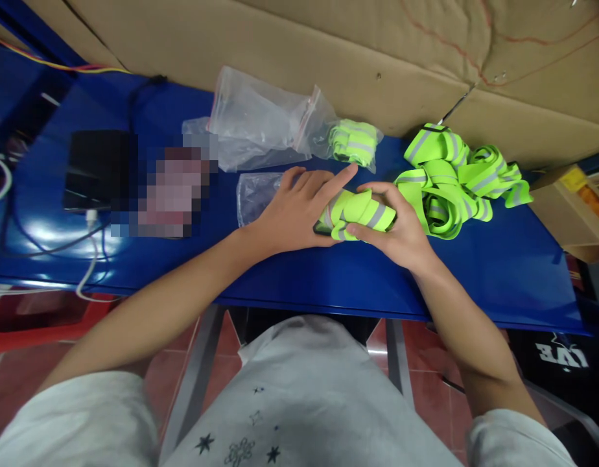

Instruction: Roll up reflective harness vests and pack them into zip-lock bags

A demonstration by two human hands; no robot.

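A rolled neon-yellow reflective strap (365, 214) with grey stripes sits between my two hands over the front of the blue table. My right hand (399, 224) is closed around its right end, thumb along the near side. My left hand (304, 211) holds the left end against the palm, its fingers stretched toward the back; its thumb is mostly hidden. A dark buckle-like piece (321, 228) shows by the left palm. Beneath the left fingers lies a clear plastic bag (255, 194). Just behind, another rolled strap (354, 141) rests in a clear bag.
Loose neon straps (443, 188) are heaped to the right. Empty clear bags (260, 117) lie at the back against the cardboard wall (328, 39). A black device (98, 170) with a white cable and a blurred-out item stand left. An open cardboard box (566, 211) is far right.
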